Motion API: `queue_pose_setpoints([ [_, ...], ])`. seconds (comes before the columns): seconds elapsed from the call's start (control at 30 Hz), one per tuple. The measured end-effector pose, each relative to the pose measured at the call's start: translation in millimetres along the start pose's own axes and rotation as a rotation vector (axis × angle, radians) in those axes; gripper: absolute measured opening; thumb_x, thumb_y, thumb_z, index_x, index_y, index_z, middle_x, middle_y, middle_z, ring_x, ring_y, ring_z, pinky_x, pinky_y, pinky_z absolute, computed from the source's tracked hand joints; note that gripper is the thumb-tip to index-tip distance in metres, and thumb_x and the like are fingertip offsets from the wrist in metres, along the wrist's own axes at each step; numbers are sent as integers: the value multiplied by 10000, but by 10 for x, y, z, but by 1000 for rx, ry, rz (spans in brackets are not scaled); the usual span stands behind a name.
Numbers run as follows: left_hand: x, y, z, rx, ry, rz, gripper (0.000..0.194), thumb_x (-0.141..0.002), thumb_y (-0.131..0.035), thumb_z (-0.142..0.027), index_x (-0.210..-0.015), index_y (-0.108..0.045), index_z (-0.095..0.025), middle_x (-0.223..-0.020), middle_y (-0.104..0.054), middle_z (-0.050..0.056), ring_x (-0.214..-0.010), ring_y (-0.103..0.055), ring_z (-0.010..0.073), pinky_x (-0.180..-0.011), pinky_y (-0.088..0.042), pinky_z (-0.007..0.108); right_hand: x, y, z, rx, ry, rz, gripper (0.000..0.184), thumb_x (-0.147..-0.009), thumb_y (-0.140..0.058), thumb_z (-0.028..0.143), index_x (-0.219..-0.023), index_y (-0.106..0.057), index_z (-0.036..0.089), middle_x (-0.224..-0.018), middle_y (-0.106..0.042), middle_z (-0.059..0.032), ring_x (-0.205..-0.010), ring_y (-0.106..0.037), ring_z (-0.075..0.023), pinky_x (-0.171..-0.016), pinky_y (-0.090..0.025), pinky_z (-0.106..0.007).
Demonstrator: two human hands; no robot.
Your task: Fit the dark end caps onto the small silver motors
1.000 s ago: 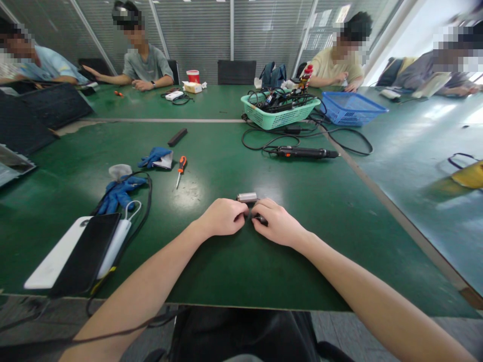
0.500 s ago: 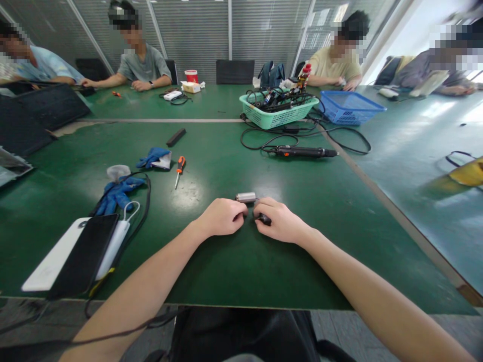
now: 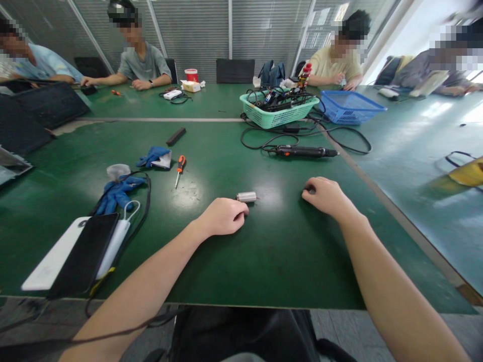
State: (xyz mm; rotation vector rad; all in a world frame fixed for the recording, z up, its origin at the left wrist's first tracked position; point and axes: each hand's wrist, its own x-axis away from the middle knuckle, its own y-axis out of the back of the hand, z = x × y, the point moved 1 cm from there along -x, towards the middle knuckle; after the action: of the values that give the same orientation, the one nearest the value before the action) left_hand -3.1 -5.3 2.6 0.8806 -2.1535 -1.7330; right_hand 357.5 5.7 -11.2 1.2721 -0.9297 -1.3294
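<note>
The left hand (image 3: 225, 217), fingers curled in, lies just beside the silver cylinder (image 3: 246, 196); the right hand (image 3: 325, 196), likewise curled, is well right of it. I cannot tell what either holds. Left of and beyond the cylinder lies a screwdriver (image 3: 181, 166).

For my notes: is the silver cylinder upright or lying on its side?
Lying on its side: the silver cylinder stretches lengthwise along the table, near the left hand.

- The palms of the left hand (image 3: 225, 216) and right hand (image 3: 323, 195) are hidden.
- A yellow object (image 3: 469, 173) is cut off by the right edge.
</note>
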Motion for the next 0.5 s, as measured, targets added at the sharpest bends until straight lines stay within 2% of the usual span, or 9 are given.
queue_pose_setpoints([
  [0.13, 6, -15, 17, 5, -1, -1, 203, -894, -520, -180, -963, -708, -215, -950, -764, 22, -855, -707, 196, -755, -499, 289, 73, 100, -408, 122, -352, 83, 274, -833, -604, 366, -913, -743, 143, -867, -722, -158, -862, -662, -310, -773, -477, -391],
  [0.23, 0, -17, 17, 14, 0, -1, 202, -895, -521, -184, -958, -710, -216, -954, -765, 20, -866, -712, 200, -766, -503, 294, 141, 181, -567, 138, -547, 168, 339, -828, -609, 422, -905, -768, 133, -877, -732, -178, -880, -671, -337, -741, -468, -395],
  [0.37, -4, -21, 12, 8, 1, -3, 199, -893, -521, -184, -953, -708, -214, -950, -766, 20, -854, -712, 203, -747, -501, 300, 165, 238, -574, 142, -606, 202, 435, -870, -540, 456, -947, -781, 102, -921, -732, -216, -942, -671, -350, -761, -456, -397],
  [0.5, 2, -28, 13, 15, -7, -12, 195, -895, -521, -180, -951, -705, -217, -942, -763, 15, -846, -709, 199, -750, -500, 302, 148, 237, -504, 145, -594, 200, 419, -869, -535, 396, -982, -775, 72, -929, -729, -238, -976, -664, -343, -800, -448, -393],
])
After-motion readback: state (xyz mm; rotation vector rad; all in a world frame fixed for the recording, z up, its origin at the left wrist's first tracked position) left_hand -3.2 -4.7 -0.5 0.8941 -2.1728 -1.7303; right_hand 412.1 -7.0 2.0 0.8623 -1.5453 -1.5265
